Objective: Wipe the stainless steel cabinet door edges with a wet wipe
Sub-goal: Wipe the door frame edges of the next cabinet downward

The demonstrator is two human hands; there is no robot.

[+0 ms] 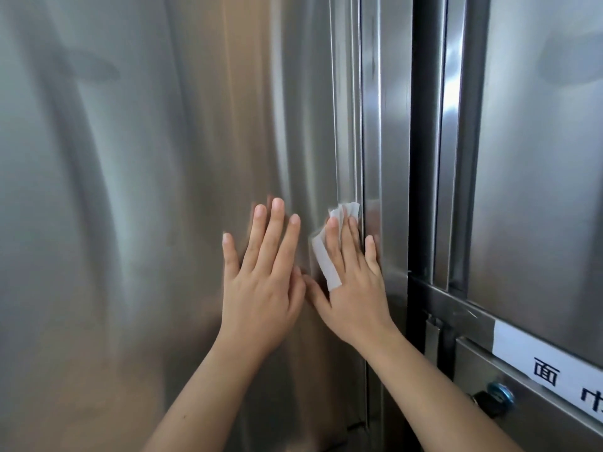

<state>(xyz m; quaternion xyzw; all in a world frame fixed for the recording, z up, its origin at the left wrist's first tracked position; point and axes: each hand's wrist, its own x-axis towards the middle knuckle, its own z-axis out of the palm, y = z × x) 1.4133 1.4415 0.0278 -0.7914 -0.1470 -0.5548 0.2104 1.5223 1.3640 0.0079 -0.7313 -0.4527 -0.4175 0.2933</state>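
Left forearm [202,402] and right forearm [440,402] come up from the bottom of frame, both reaching for the steel.

Right hand [354,288]: fingers straight and close together, pressing the wet wipe [326,259] flat on the metal. No curl or pinch. The wipe lies as a strip over the index-finger side and bunches up past the fingertips. That bunched top sits right on the door edge [356,132], the vertical lip of the left cabinet door [163,190].

Left hand [264,282]: flat on the door face just beside the right, fingers spread, holding nothing. Thumbs nearly touching. Looks like it's bracing the door.

Step, my read: mid-wipe on the vertical edge, in the lower part of the visible run. A long stretch of edge shows above the hand; can't tell from here how much of it is already done.

Next move needs the fingertips to ride the lip itself, not the flat face. Pressure through straight fingers, with the wipe pinned so it doesn't peel off the index side.

Pose: both wrists roughly straight, palms to the door, fingers pointing up.

Further out: neighbouring door [538,190] across the dark gap, white label [554,363] with printed characters below it, blue-ringed lock [501,394] under that.
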